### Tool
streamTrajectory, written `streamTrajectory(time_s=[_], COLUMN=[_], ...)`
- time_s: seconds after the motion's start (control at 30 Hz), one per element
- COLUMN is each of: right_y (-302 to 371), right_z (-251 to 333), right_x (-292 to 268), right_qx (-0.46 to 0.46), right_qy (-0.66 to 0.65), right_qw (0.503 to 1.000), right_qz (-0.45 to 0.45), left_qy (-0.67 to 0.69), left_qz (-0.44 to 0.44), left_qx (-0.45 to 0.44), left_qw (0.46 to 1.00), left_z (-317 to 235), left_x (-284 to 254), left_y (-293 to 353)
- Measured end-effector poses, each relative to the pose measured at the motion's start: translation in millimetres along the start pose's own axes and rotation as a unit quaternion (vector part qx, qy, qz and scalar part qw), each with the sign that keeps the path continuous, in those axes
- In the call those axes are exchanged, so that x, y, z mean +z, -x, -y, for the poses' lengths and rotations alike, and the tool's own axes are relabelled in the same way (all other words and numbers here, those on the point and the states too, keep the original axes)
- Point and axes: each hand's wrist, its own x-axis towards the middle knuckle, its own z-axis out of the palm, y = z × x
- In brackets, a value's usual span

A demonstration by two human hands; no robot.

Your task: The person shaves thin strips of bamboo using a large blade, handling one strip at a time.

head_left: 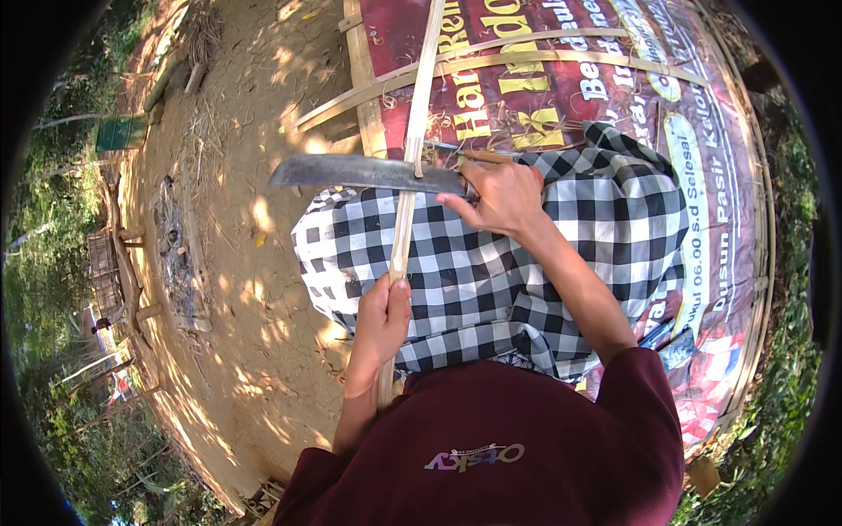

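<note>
1. Bamboo strip (403, 230), long and pale, runs lengthwise above a black-and-white checked cloth (456, 294) spread over the person's lap.
2. Around it, a red printed banner (403, 118) lies to the right and beyond, with thin curled shavings and two bowed slats (535, 57) across it; bare earth (254, 307) fills the left side.
3. Across the strip lies a machete (338, 172), its broad blade pointing left and touching the strip.
4. The left hand (384, 316) is closed round the strip, thumb along it.
5. The right hand (504, 195) is curled about the machete's handle, thumb reaching toward the blade.
6. From the left hand, the strip extends forward past the blade and back beside the forearm; the right hand sits just right of it.
</note>
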Motion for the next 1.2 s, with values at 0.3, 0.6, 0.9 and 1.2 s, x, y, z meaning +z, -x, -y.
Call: streamTrajectory(time_s=[0.3,0.6,0.9,1.2], right_y=[-3,0,-4,-23], right_z=[-20,-11,-7,-28], right_x=[3,-3,-1,-12], right_qx=[0.073,-0.098,-0.114,0.065], right_qy=[0.085,0.054,-0.017,0.064], right_qw=[0.991,0.994,0.993,0.995], right_qz=[0.068,0.015,-0.013,0.047], left_qy=[-0.021,-0.041,-0.037,-0.058], left_qz=[0.025,0.042,0.039,0.052], left_qx=[-0.048,-0.024,-0.012,-0.016], left_qw=[0.998,0.998,0.998,0.997], left_z=[-4,10,4,11], left_x=[4,-3,1,-10], left_y=[18,29,22,43])
